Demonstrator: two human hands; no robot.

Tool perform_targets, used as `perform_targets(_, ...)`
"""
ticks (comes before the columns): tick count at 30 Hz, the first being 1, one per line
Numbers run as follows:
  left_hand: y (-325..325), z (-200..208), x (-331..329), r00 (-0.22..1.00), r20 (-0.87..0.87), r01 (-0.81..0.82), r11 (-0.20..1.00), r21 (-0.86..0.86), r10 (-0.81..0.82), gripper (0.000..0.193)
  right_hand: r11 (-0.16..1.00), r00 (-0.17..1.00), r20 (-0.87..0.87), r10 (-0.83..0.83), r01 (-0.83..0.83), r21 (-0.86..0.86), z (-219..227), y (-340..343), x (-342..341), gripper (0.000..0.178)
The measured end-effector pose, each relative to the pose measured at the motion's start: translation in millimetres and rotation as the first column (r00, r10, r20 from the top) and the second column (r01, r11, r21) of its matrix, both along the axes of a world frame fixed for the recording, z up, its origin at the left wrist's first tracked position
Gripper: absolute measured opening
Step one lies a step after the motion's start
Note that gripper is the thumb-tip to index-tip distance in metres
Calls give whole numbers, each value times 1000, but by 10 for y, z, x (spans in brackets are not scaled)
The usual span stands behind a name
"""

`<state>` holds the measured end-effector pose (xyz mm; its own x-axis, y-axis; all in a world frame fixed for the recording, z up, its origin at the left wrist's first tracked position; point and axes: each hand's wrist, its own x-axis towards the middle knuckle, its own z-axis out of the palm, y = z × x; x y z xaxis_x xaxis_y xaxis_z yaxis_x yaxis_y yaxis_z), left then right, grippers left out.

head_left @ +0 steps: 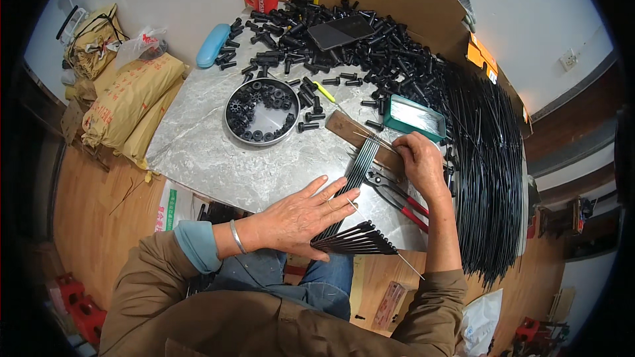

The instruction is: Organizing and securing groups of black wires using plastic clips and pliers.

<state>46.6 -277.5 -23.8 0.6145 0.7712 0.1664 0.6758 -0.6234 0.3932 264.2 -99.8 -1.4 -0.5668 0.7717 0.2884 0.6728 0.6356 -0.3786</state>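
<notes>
A flat row of slim black rods runs from the table's front edge to a brown wooden board. My left hand lies across the rods near their close end, fingers stretched and spread. Past it, a fan of black rod ends juts over the table edge, with a thin wire sticking out. At the far end, my right hand has thumb and fingers pinched together over the board beside thin metal wires; what is between its fingertips is hidden. Red-handled cutters lie beneath my right wrist.
A teal tray of thin silver pieces, a round metal pan of small black parts and a yellow-handled tool lie beyond. Black fittings are heaped behind, under a dark flat device. Long black rods cover the right side.
</notes>
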Motion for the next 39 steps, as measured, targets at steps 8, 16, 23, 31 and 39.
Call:
perform_targets(8,-4,-8,-1,1000,-18,7,1000,16,-6,97,993,994,33,105,-107,49,48,142,-75,7)
perform_targets(16,4,-40,-5,1000,-2,9,1000,22,-9,97,996,991,-117,62,-69,-51,-98,133,-326,19)
perform_targets(23,-21,-52,-38,1000,10,-12,999,49,11,95,942,998,-48,46,-27,333,9,-194,-235,25)
perform_targets(31,-20,-180,-82,983,102,132,973,187,-153,55,828,882,398,252,-409,382,-137,-735,-298,48)
perform_targets(39,-471,1747,-1017,849,511,-276,937,215,132,35,221,587,-777,227,-808,-546,1059,-1410,-775,20)
